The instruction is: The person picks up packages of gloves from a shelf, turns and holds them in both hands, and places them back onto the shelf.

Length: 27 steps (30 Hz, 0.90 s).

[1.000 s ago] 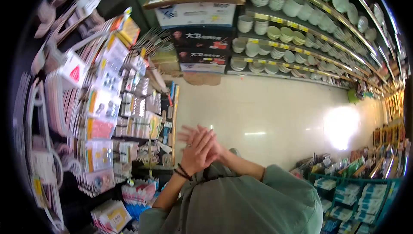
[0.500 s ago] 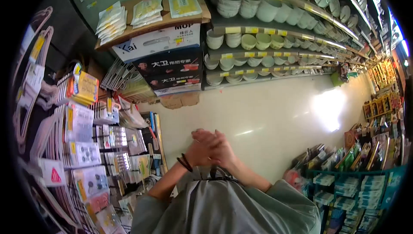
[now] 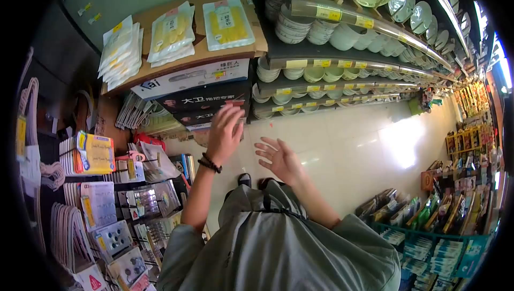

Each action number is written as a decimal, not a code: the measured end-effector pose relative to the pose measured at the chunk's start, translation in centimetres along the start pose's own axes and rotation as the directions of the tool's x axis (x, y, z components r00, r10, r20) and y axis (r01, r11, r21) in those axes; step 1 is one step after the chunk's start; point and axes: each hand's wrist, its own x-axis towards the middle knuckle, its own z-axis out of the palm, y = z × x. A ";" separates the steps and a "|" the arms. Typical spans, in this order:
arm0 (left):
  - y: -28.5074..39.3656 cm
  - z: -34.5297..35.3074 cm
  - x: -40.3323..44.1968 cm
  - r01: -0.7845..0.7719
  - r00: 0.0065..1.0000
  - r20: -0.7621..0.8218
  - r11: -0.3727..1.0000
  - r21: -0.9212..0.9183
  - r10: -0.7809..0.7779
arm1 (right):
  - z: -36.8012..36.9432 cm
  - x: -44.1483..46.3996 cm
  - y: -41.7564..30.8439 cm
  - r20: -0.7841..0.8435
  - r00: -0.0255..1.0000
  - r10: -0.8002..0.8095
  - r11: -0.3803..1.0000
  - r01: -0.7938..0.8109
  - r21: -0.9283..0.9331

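Observation:
My left hand (image 3: 224,136) is raised in front of the stacked mop boxes (image 3: 206,101), its fingers apart and nothing in it. A dark beaded bracelet (image 3: 210,163) circles that wrist. To its right, my right hand (image 3: 281,160) is held out over the pale floor, palm showing, fingers spread, holding nothing. The two hands are apart. Beyond them, on top of the boxes, lie several packs with yellow contents: a pile on the left (image 3: 122,50), another in the middle (image 3: 172,31) and a flat pack (image 3: 228,23) on the right.
Shelves (image 3: 342,71) of stacked bowls and upright plates run along the back right. Hanging packaged goods (image 3: 99,205) crowd the left side. A teal basket rack (image 3: 455,261) with packets stands at the lower right. The tiled floor (image 3: 332,141) stretches between them.
My hands were clasped together and have separated. The left has risen toward the boxes; the right has opened. The view has shifted closer to the packs on the boxes.

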 end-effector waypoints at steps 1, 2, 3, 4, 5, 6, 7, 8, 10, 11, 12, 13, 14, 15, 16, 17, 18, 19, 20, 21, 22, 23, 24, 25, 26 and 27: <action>-0.3 -0.1 2.1 -0.017 0.999 -0.031 1.000 0.024 0.018 | -0.2 1.2 0.0 0.038 0.999 0.032 0.999 -0.032 0.015; -0.8 -0.3 4.2 -0.027 0.998 -0.059 0.999 0.044 0.030 | -0.2 2.4 -0.1 0.077 0.995 0.066 0.997 -0.069 0.029; -1.4 -0.3 6.1 -0.034 0.995 -0.086 0.997 0.068 0.040 | 0.1 3.4 -0.5 0.089 0.994 0.062 0.997 -0.065 0.029; -2.2 -0.2 7.8 -0.047 0.994 -0.098 0.995 0.091 0.055 | 0.6 4.4 -1.1 0.104 0.993 0.061 0.998 -0.064 0.029; -2.9 -0.1 9.5 -0.051 0.993 -0.095 0.989 0.141 0.065 | 1.1 5.5 -1.8 0.120 0.991 0.060 0.998 -0.064 0.029; -3.5 0.0 11.1 -0.055 0.993 -0.095 0.980 0.193 0.074 | 1.6 6.6 -2.8 0.194 0.980 0.035 0.999 -0.041 0.025; -4.0 0.1 12.6 -0.054 0.992 -0.098 0.968 0.247 0.081 | 1.9 8.0 -3.8 0.235 0.971 0.031 0.999 -0.038 0.025; -4.3 0.3 13.7 -0.039 0.997 -0.049 0.947 0.318 0.057 | 2.1 9.5 -4.7 0.276 0.961 0.034 0.999 -0.041 0.022; -5.3 1.7 15.1 -0.034 0.998 -0.030 0.912 0.408 0.051 | 1.9 12.5 -6.5 0.368 0.928 0.058 0.995 -0.082 0.049; -6.0 2.4 15.7 -0.026 0.999 -0.024 0.890 0.456 0.042 | 1.7 14.3 -7.6 0.380 0.922 0.080 0.992 -0.109 0.057; -6.5 3.2 15.9 0.016 1.000 -0.012 0.891 0.454 -0.011 | 1.8 16.0 -8.7 0.390 0.915 0.104 0.988 -0.139 0.065; -6.5 3.7 15.9 0.037 0.999 -0.048 0.896 0.443 -0.017 | 1.7 17.5 -9.5 0.398 0.908 0.128 0.982 -0.171 0.075; -6.5 4.1 16.0 0.076 0.996 -0.075 0.894 0.442 -0.048 | 1.1 19.3 -10.2 0.415 0.898 0.149 0.978 -0.196 0.073; -6.6 4.4 16.2 0.110 0.992 -0.098 0.891 0.440 -0.074 | 1.5 20.4 -11.3 0.410 0.895 0.174 0.977 -0.207 0.039; -6.4 4.7 16.5 0.125 0.982 -0.180 0.889 0.440 -0.048 | 2.1 21.1 -12.4 0.401 0.895 0.197 0.976 -0.218 0.007; -6.4 4.9 16.4 0.115 0.980 -0.195 0.896 0.428 -0.033 | 2.2 21.9 -13.3 0.388 0.895 0.220 0.973 -0.228 -0.027; -6.3 5.2 16.0 0.108 0.978 -0.208 0.905 0.412 -0.022 | 1.7 22.9 -13.8 0.419 0.881 0.221 0.975 -0.203 -0.088; -5.9 5.5 15.6 0.101 0.975 -0.222 0.914 0.394 -0.012 | 1.7 23.1 -14.4 0.439 0.866 0.240 0.970 -0.197 -0.140; -5.5 5.6 15.2 0.125 0.962 -0.272 0.908 0.399 -0.013 | 1.9 23.4 -15.0 0.462 0.850 0.255 0.964 -0.185 -0.192; -5.6 5.8 14.9 0.150 0.960 -0.275 0.908 0.391 -0.040 | 2.2 23.9 -15.6 0.487 0.831 0.269 0.956 -0.168 -0.241; -5.6 5.7 14.6 0.172 0.958 -0.281 0.908 0.383 -0.063 | 2.2 24.2 -15.7 0.501 0.821 0.271 0.951 -0.150 -0.269; -5.5 5.8 14.3 0.194 0.954 -0.288 0.907 0.374 -0.086 | 2.5 24.5 -16.0 0.496 0.824 0.274 0.951 -0.155 -0.267; -5.0 5.5 14.4 0.214 0.948 -0.304 0.900 0.380 -0.097 | 3.0 24.8 -16.2 0.490 0.827 0.276 0.951 -0.160 -0.266; -4.8 5.6 14.5 0.248 0.929 -0.351 0.898 0.364 -0.114 | 3.4 25.0 -16.3 0.484 0.830 0.278 0.950 -0.163 -0.265; -4.7 5.6 14.4 0.281 0.908 -0.399 0.895 0.346 -0.131 | 3.9 25.5 -16.4 0.407 0.864 0.296 0.946 -0.207 -0.249; -4.5 5.6 14.3 0.313 0.883 -0.447 0.891 0.329 -0.145 | 4.1 26.0 -16.4 0.380 0.877 0.294 0.943 -0.201 -0.266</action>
